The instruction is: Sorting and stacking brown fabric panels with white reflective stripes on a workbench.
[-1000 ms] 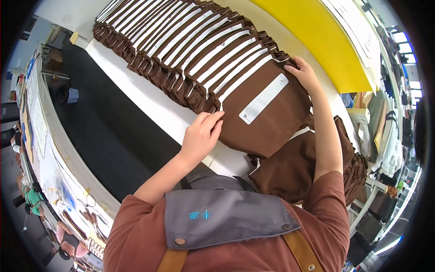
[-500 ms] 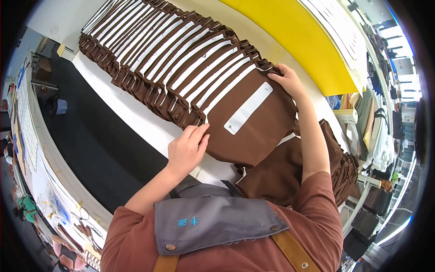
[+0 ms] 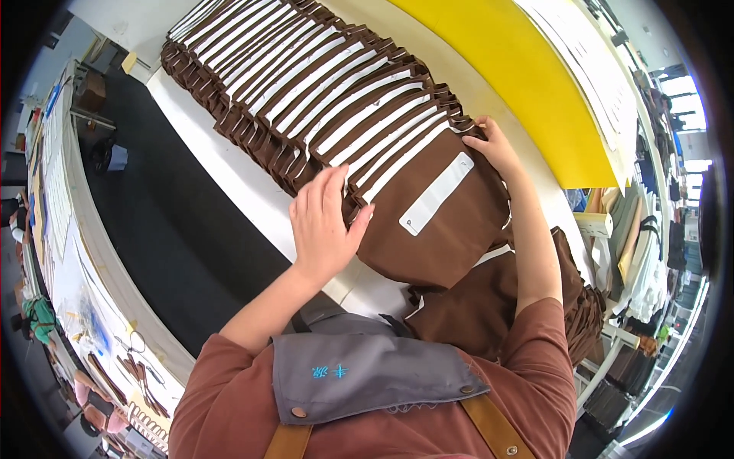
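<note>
A long row of overlapping brown fabric pieces (image 3: 348, 115), each with a white strip, runs from the far left toward me. The nearest brown fabric piece (image 3: 443, 245) lies face up, a pale strip (image 3: 436, 193) across it. My left hand (image 3: 325, 222) is at the row's left edge, fingers stretched up and thumb apart, its fingertips by the folded edges. At the opposite edge my right hand (image 3: 495, 151) has thumb and fingers closed about the piece's far corner. Whether several layers are in that grip is hidden.
Another heap of brown fabric (image 3: 466, 302) lies close to my body at right. A yellow board (image 3: 527, 99) slants along the back right. To the left lies a black strip (image 3: 168, 183), with a white worktable (image 3: 84, 283) beyond it. Clothes (image 3: 638, 245) hang at far right.
My left hand has lifted its fingers off the near piece's edge and spread them farther up along the row. The right hand stays at its corner. The whole view has shifted slightly.
</note>
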`<state>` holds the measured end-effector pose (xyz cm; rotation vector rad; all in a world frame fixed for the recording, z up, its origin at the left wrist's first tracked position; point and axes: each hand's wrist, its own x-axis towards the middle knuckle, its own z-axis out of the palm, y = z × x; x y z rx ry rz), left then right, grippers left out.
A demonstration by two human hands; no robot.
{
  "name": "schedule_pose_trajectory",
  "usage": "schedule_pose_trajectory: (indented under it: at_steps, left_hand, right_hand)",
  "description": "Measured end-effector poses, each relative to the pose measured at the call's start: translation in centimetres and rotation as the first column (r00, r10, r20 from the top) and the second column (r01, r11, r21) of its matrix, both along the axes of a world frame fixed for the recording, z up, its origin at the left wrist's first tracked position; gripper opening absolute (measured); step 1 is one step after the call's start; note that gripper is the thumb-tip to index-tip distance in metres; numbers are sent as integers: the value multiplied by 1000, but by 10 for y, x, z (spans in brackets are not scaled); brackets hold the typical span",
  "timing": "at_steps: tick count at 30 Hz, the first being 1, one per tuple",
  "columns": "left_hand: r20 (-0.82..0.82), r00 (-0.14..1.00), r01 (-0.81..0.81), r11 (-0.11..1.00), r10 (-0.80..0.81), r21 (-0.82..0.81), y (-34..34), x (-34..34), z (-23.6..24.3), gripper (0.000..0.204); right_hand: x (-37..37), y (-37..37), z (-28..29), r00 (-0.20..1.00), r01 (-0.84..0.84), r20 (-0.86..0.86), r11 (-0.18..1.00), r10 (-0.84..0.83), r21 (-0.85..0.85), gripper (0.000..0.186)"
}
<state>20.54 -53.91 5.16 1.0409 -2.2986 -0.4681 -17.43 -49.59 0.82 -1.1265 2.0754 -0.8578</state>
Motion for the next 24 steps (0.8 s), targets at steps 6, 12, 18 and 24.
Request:
schedule_pose_trajectory:
  at_steps: [6,12,18,24]
  left_hand:
    - [-33,998,-48,990,53,134,-37,-18,-6,47]
    - [55,998,-31,984,21,174,-53,-30,-4,21]
    - [142,985,80,991,-96,111,-58,-54,4,27]
    - [335,898,163,924,-284,346,-80,-105,10,36]
  right_hand:
    - [-4,-4,-7,974,97,209,994,-86,-45,54]
    - [-6,-10,-7,975,58,206,990,-84,128,46]
    - [3,-12,1,939,100,317,989,-131,112,39]
    - [20,-12,15,982,149,119,989,-150,19,32]
